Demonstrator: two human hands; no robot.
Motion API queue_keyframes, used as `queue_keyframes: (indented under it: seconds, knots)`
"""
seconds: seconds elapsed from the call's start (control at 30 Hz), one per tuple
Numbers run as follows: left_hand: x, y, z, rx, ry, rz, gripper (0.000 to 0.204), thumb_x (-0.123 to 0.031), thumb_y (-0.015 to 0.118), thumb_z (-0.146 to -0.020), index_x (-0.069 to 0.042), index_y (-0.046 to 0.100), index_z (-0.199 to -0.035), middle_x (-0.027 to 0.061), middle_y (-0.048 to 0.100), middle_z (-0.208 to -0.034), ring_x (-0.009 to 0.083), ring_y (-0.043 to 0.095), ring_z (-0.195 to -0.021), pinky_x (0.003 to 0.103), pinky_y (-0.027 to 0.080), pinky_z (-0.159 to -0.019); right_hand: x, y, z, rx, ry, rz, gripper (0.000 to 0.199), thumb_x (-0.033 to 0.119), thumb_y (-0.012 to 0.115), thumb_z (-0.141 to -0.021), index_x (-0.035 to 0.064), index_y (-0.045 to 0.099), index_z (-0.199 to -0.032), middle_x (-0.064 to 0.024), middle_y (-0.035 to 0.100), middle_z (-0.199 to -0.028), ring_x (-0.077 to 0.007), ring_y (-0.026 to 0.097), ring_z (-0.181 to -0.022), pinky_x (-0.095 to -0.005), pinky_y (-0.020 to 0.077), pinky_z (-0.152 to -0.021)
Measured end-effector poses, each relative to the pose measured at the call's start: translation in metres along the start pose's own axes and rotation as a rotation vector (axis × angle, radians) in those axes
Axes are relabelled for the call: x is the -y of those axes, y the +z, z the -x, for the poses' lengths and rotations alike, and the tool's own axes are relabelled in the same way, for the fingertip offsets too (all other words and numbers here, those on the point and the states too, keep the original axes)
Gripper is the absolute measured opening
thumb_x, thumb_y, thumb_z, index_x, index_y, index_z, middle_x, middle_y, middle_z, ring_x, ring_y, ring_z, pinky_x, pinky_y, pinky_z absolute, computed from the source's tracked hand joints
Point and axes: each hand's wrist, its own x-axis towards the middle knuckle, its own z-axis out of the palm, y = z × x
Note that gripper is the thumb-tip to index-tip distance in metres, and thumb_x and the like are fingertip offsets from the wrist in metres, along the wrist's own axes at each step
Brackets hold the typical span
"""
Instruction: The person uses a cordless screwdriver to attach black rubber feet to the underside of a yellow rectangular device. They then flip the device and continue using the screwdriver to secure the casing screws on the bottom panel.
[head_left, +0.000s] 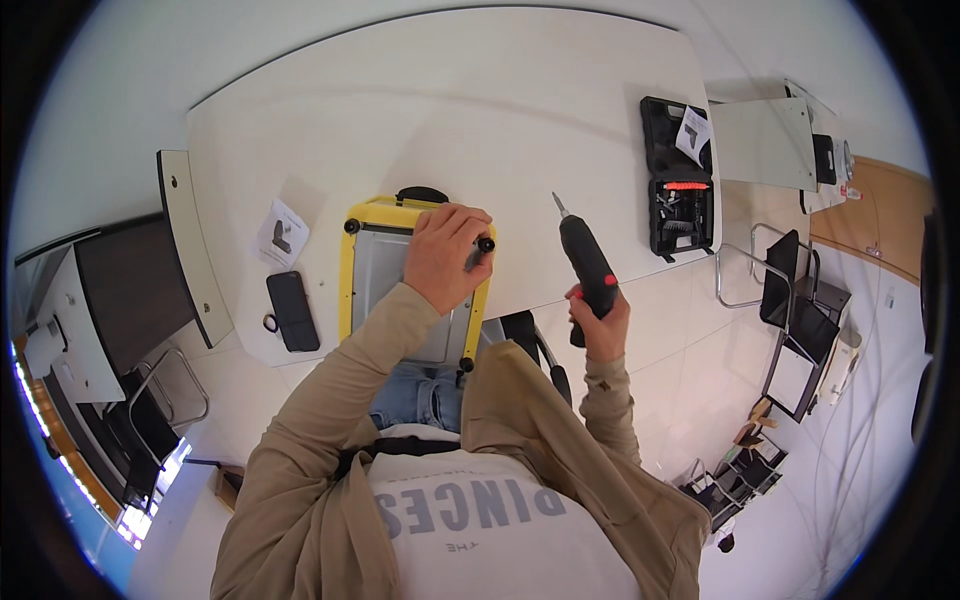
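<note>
Left grip (pixel 447 258) is resting on the far right corner of the yellow-framed case (pixel 375 280), fingers half curled around a black corner foot (pixel 486 244); cannot tell if pinching. Case is lying at the tabletop's (pixel 520 100) near edge. Right grip (pixel 604 327) is holding a black-and-red cordless screwdriver (pixel 586 250), wrapped snugly, apart from the case. Left hand and sleeve are hiding part of the case's grey panel.
</note>
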Motion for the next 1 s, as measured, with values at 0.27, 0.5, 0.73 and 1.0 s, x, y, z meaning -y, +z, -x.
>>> queue_keyframes:
  seconds: [0.27, 0.5, 0.73, 1.0]
  knots:
    - [-0.002, -0.001, 0.0, -0.025, 0.003, 0.007, 0.023, -0.009, 0.069, -0.069, -0.008, 0.057, -0.09, 0.0014, 0.063, -0.105, 0.0228, 0.056, -0.101, 0.037, 0.042, -0.085, 0.098, -0.008, 0.041, 0.191, -0.24, 0.496, 0.055, 0.002, 0.07, -0.072, 0.002, 0.052, -0.124, -0.0103, 0.068, -0.086, -0.0158, 0.065, -0.071, -0.0288, 0.0521, -0.067]
    - [0.0, 0.0, 0.002, -0.049, 0.018, -0.002, 0.027, -0.011, 0.07, -0.07, -0.01, 0.056, -0.092, -0.0003, 0.062, -0.106, 0.0219, 0.056, -0.102, 0.038, 0.042, -0.085, 0.134, 0.005, 0.042, 0.347, -0.338, 0.735, 0.06, 0.007, 0.077, -0.07, 0.0041, 0.052, -0.125, -0.0181, 0.068, -0.091, -0.0317, 0.068, -0.073, -0.0346, 0.053, -0.066]
    - [0.003, 0.002, 0.005, -0.066, 0.022, 0.024, 0.028, -0.011, 0.07, -0.07, -0.011, 0.056, -0.093, -0.0006, 0.061, -0.106, 0.0217, 0.055, -0.102, 0.038, 0.042, -0.087, 0.131, 0.014, 0.038, 0.334, -0.321, 0.797, 0.057, 0.006, 0.076, -0.073, 0.0035, 0.052, -0.124, -0.0181, 0.068, -0.087, -0.0313, 0.068, -0.072, -0.0347, 0.0529, -0.066]
    - [0.004, 0.001, 0.006, -0.044, 0.017, 0.037, 0.027, -0.011, 0.071, -0.071, -0.01, 0.057, -0.093, 0.0008, 0.061, -0.109, 0.0227, 0.055, -0.104, 0.038, 0.042, -0.088, 0.024, -0.008, 0.001, -0.079, -0.113, 0.34, 0.052, 0.006, 0.075, -0.075, 0.001, 0.053, -0.121, -0.0062, 0.065, -0.078, -0.0121, 0.061, -0.067, -0.0287, 0.0511, -0.063]
